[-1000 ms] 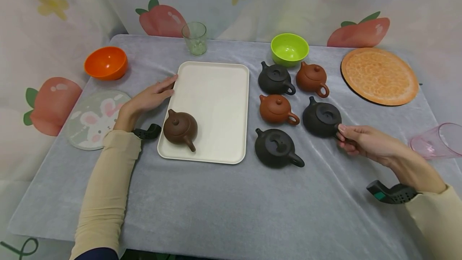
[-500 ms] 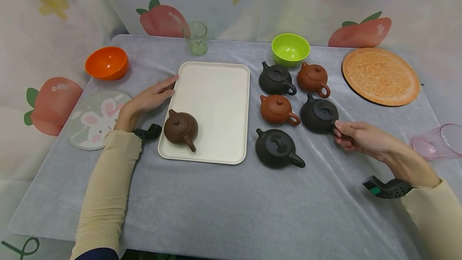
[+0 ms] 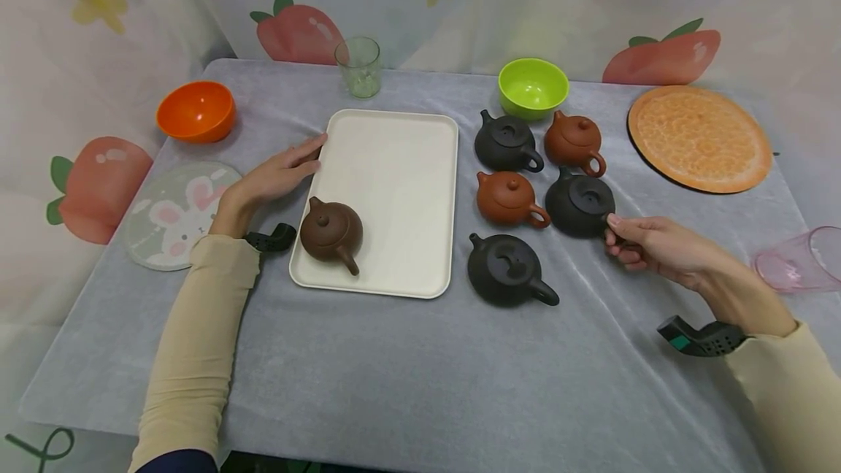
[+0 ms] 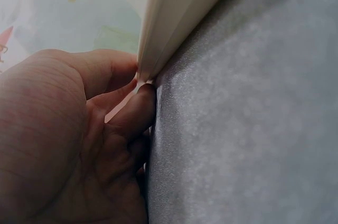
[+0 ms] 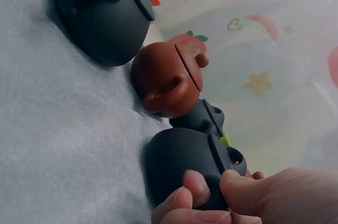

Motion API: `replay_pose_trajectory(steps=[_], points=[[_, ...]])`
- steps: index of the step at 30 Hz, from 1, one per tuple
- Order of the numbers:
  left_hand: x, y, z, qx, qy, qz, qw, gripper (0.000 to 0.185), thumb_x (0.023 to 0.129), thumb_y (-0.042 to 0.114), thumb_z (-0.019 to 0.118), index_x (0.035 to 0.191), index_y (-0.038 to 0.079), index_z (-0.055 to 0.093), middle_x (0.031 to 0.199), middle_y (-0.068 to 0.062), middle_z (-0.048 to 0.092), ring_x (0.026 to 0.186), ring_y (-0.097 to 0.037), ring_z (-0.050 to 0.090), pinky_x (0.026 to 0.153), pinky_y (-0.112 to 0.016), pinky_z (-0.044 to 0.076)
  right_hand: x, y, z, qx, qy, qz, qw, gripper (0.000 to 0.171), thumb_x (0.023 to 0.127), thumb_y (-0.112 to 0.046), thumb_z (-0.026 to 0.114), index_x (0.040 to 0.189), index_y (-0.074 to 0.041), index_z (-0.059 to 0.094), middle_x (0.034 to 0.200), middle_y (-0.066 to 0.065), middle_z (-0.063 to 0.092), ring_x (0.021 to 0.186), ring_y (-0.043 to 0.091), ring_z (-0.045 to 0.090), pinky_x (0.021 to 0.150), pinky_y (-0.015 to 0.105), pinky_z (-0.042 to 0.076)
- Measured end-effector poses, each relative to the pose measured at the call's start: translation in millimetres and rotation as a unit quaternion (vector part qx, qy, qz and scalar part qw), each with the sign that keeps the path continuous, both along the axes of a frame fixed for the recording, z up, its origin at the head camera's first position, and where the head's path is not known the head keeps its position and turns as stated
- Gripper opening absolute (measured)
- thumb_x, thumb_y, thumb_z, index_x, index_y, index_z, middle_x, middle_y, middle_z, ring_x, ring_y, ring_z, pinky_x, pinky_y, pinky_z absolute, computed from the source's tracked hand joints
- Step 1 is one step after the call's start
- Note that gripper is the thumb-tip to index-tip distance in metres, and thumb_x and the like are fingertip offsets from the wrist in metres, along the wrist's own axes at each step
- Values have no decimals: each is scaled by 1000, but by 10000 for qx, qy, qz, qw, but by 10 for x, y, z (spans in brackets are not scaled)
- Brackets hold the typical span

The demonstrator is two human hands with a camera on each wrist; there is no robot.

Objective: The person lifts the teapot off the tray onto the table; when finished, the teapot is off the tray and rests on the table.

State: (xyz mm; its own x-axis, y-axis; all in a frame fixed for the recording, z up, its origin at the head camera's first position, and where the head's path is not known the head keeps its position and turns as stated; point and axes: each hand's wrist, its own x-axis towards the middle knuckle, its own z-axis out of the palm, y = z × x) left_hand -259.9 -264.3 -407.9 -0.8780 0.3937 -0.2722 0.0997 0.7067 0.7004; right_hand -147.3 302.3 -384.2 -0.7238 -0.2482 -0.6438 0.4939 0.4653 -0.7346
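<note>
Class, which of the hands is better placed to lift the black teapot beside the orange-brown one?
Right. The right hand already pinches that black teapot at its handle; the left hand rests at the tray edge.

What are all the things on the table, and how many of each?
Black teapots: three, right of the tray; the middle one is held.
Red-brown teapots: two, among the black ones.
Dark brown teapot: one, on the tray.
Tray: one, cream, centre.
Bowls: one orange far left, one green at the back.
Glass: one, greenish, back.
Pink cup: one, right edge.
Orange round mat: one, back right.
Rabbit mat: one, left.
Left hand: touches the tray's edge.
Right hand: grips the black teapot's handle.
</note>
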Motion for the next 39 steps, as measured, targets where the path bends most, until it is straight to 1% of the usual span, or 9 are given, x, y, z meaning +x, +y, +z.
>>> replay_pose_trajectory(steps=[4,7,11,19,25,28,33,35,39], points=[[-9,0,1,-2,17,2,10000,60,104,32,44,157,21,18,163,-7,14,152,-24,6,123,-44,-4,7,26,3,114,-9,-15,9999,47,103,-48,37,97,-6,58,84,-3,52,64,7,40,57,24,38],[-16,2,-5,-13,23,-1,10000,60,104,32,44,157,21,18,163,-7,15,152,-24,6,123,-43,-4,12,32,-5,155,-35,61,9999,47,102,-50,36,96,-8,55,83,-4,51,64,7,40,58,25,37],[-18,2,-16,-34,0,-1,10000,60,104,32,43,157,22,18,163,-7,14,152,-24,6,123,-43,-4,23,33,-21,174,-1,89,9998,49,102,-53,36,98,-7,53,83,-4,51,64,7,40,58,26,38],[-29,13,-17,-111,-24,47,9999,59,104,36,42,157,26,17,164,-5,14,152,-24,5,123,-44,-4,85,52,-38,203,288,76,9994,57,102,-52,35,112,2,47,86,-2,52,65,7,41,57,27,39],[-38,11,-29,-155,5,8,9999,59,104,35,41,157,25,17,163,-6,14,152,-24,6,123,-43,-4,130,73,-39,294,374,58,9989,55,104,-48,32,121,4,41,89,-2,53,68,7,43,58,28,39],[-30,6,-33,-123,10,-7,9999,59,105,33,42,157,23,17,163,-7,15,152,-25,6,123,-43,-4,144,91,-45,333,410,-1,9986,50,105,-45,32,119,3,41,88,-2,53,68,8,44,58,28,39],[-21,1,-38,-78,17,-39,10000,59,105,32,42,157,22,17,163,-7,15,152,-25,7,123,-44,-4,199,144,-64,196,412,-110,9989,45,107,-40,32,109,2,47,79,-2,52,66,10,45,57,30,38],[-20,-1,-36,-82,24,-39,10000,59,105,33,42,157,22,17,163,-7,15,152,-25,7,123,-44,-4,233,164,-75,105,359,-148,9992,44,107,-40,31,111,2,47,79,-3,53,66,10,47,57,29,39],[-18,-6,-22,-46,35,-40,10000,59,105,32,42,157,22,17,163,-7,15,152,-24,6,123,-44,-4,314,174,-106,45,354,-128,9993,43,107,-38,30,116,2,44,87,-4,57,66,9,49,56,26,41]])
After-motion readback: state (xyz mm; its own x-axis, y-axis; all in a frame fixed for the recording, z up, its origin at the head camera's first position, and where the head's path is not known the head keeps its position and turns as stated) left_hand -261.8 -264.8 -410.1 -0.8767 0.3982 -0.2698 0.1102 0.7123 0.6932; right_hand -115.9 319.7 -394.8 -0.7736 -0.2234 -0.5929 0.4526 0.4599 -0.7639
